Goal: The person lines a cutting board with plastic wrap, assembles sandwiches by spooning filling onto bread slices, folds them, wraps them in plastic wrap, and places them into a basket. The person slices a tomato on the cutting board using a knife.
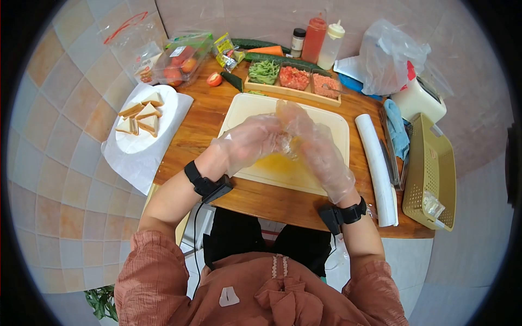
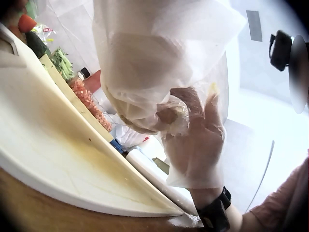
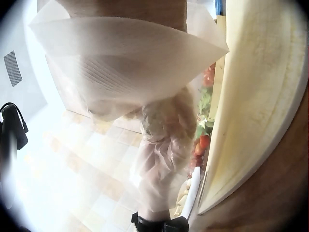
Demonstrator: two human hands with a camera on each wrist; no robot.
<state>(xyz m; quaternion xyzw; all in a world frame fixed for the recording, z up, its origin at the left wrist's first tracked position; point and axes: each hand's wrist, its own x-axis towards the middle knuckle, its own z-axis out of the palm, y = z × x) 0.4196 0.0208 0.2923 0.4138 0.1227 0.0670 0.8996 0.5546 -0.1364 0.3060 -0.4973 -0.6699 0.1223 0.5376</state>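
Note:
Both hands wear loose clear plastic gloves and meet above the cream cutting board (image 1: pixel 336 127). My left hand (image 1: pixel 250 142) comes in from the left, my right hand (image 1: pixel 321 152) from the right, with fingers overlapping. Crinkled, shiny plastic (image 1: pixel 288 144) shows where they meet; I cannot tell whether something is held inside. In the left wrist view the right hand (image 2: pixel 193 145) has bent fingers against the left glove. The right wrist view shows the left hand (image 3: pixel 164 159) pressed to the right one. A yellow wet smear (image 1: pixel 274 164) lies on the board below them.
Behind the board stands a wooden tray (image 1: pixel 293 94) of shredded cucumber and chopped red and pink fillings. Sauce bottles (image 1: pixel 314 41) stand farther back. Left is a white plate (image 1: pixel 128 144) with several sandwich pieces; right are a white roll (image 1: pixel 375 168) and a basket (image 1: pixel 427 190).

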